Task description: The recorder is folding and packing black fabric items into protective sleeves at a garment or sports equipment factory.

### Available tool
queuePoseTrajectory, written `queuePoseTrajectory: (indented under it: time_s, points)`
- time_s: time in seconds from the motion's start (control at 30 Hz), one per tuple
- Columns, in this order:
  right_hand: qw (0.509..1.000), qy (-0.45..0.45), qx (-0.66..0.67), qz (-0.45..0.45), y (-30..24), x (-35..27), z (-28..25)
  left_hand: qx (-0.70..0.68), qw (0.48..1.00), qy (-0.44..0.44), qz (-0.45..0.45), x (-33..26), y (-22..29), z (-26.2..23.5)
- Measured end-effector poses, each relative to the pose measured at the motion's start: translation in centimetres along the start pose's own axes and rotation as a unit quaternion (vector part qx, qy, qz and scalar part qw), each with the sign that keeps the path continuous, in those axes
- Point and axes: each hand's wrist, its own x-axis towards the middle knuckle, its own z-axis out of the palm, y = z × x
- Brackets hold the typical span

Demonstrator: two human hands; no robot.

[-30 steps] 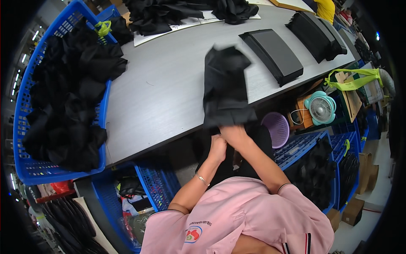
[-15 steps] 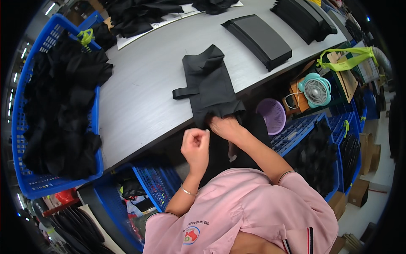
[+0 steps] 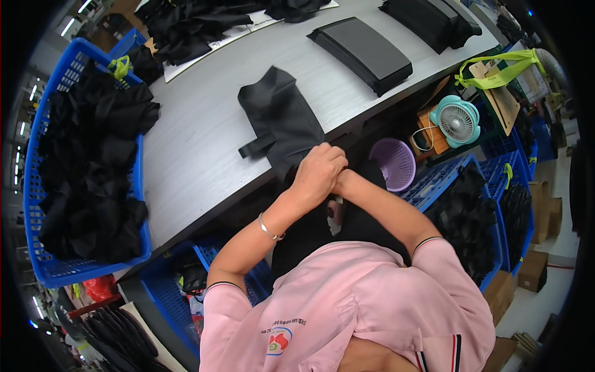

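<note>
Step seems handling near edge of black fabric piece (image 3: 282, 118), on bench (image 3: 192, 155), 11 o'clock from left hand (image 3: 318, 173); fingers bent, covering right hand (image 3: 340, 181). Both grips: cannot tell. Next probably needs steady edge.

Both arms bend at the elbow and meet ahead of the torso. The left forearm (image 3: 243, 251) slants up rightward, the right forearm (image 3: 385, 207) up leftward. The left hand (image 3: 318, 169), back upward and fingers bent, overlaps the right hand (image 3: 340, 180), which is mostly hidden. The fingertips of both cannot be seen clearly.
</note>
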Motion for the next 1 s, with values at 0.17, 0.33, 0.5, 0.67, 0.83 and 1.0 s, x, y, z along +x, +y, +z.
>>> queuePoseTrajectory:
  time_s: [0.17,0.33,0.5,0.67,0.83,1.0]
  points:
    - [0.996,-0.049,0.020,-0.076,1.7,0.4,0.2,-0.087,0.987,-0.084,-0.107,-1.1,-0.8,-5.3]
    - [0.969,0.124,-0.076,-0.199,-1.1,-0.7,1.2,-0.108,0.985,-0.030,-0.132,1.5,-4.6,-6.8]
    - [0.990,0.097,-0.026,-0.101,-2.0,-2.2,1.2,0.058,0.981,-0.174,-0.069,-0.9,-10.5,-2.8]
    - [0.981,0.142,-0.068,-0.118,-2.2,-2.0,1.7,0.322,0.938,-0.060,-0.109,-1.1,-13.0,-4.3]
    - [0.975,0.175,-0.060,-0.121,-2.3,-2.6,2.8,0.196,0.914,0.272,-0.229,-2.7,-10.7,-5.3]
    - [0.957,0.252,-0.067,-0.125,-2.5,-6.0,4.7,-0.108,0.801,0.470,-0.354,-8.5,-0.3,-2.7]
